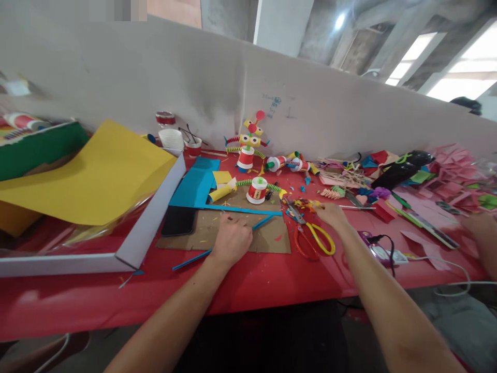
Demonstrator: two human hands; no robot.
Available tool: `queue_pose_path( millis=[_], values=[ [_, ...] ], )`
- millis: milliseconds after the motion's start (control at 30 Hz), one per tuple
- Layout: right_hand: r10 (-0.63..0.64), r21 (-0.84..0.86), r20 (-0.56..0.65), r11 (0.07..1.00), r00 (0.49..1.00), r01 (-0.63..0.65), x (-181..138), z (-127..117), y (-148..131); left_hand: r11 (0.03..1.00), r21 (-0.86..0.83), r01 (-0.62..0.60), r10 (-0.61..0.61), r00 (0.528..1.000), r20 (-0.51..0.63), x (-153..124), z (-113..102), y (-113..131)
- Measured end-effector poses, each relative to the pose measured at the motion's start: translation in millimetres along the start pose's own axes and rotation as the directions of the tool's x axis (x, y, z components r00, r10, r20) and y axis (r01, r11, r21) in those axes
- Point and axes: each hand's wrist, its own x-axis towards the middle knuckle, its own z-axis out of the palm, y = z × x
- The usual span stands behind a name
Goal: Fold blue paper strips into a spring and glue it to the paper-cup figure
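Left grip (233,241) crosses a blue strip (194,259) slanting away rightward.

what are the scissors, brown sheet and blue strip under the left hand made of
Scissors: blades probably metal, smooth and grey; handles likely plastic, smooth, bright red and yellow. Brown sheet: probably cardboard, matt, plain brown. Blue strip: paper or thin card, flat, evenly coloured; which is unclear.

The table (267,295) here is red; cardboard (269,241) lies midway along, scissors (301,220) by its right edge; a box (155,220) sits over at left, a cup figure (245,157) toward the back, pink paper (458,168) at right.
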Motion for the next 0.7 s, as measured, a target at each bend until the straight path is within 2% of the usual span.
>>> queue_pose_path(
  millis=[100,133,200,267,300,333,433,600,700],
  values=[
    [-0.129,0.075,-0.095,0.988,0.987,0.136,-30,19,-8,0.986,-0.135,0.093,-0.1,0.994,-0.043,1,-2,-3],
    [-0.225,0.192,-0.112,0.951,0.968,0.243,-44,29,-12,0.969,-0.217,0.12,-0.136,0.989,-0.057,2,-3,-5],
    [-0.293,0.313,-0.005,0.907,0.956,0.28,-73,52,-23,0.899,-0.414,0.145,-0.187,0.98,-0.062,3,-6,-9],
    [-0.356,0.635,0.278,0.765,0.892,0.107,-96,75,-34,0.806,-0.576,0.138,-0.19,0.981,-0.031,4,-10,-11],
    [-0.378,0.723,0.352,0.691,0.856,0.008,-104,85,-40,0.766,-0.629,0.134,-0.176,0.984,-0.005,5,-12,-12],
    [-0.394,0.771,0.376,0.635,0.838,-0.047,-109,93,-44,0.735,-0.665,0.133,-0.16,0.987,0.021,5,-14,-12],
    [-0.387,0.816,0.377,0.569,0.842,-0.104,-112,105,-53,0.692,-0.707,0.145,-0.117,0.989,0.089,5,-20,-11],
    [-0.321,0.814,0.356,0.567,0.877,-0.123,-108,103,-55,0.684,-0.699,0.209,-0.129,0.978,0.166,5,-22,-8],
    [-0.321,0.81,0.348,0.575,0.881,-0.11,-109,100,-54,0.671,-0.696,0.256,-0.141,0.965,0.219,6,-20,-9]
  ],
)
